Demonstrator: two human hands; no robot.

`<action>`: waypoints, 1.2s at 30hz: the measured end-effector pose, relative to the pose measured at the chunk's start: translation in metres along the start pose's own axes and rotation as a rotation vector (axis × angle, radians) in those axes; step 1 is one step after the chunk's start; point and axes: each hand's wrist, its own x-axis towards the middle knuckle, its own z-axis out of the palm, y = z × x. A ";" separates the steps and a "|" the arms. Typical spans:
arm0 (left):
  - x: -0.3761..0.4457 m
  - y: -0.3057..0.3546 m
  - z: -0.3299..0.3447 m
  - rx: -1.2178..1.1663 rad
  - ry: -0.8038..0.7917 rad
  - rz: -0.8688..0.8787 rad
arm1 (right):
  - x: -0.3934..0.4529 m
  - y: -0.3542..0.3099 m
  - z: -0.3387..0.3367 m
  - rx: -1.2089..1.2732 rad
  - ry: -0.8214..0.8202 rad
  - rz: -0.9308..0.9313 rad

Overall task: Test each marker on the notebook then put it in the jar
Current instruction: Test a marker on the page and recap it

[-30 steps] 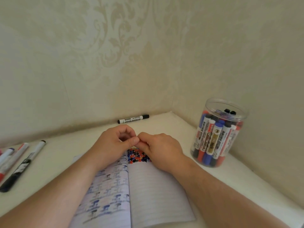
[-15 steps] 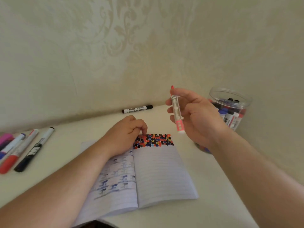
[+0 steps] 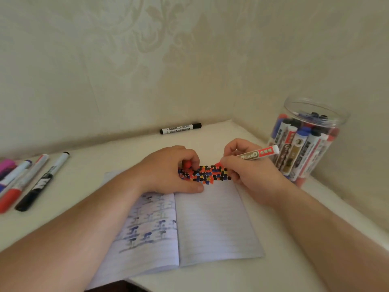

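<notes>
Now your right hand pinches the red marker, tip on the notebook; jar sits just right; left hand grips its cap.

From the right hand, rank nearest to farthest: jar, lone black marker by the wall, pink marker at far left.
From the right hand:
1. Jar, just to its right.
2. Black marker, behind, by the wall.
3. Pink marker, far left edge.
</notes>
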 end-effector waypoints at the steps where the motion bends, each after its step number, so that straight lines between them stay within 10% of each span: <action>1: 0.000 -0.001 0.000 -0.007 0.001 0.000 | 0.001 0.002 -0.001 -0.050 0.026 -0.008; 36: 0.000 0.001 0.001 -0.024 0.025 0.020 | -0.005 0.006 0.007 -0.327 0.110 0.007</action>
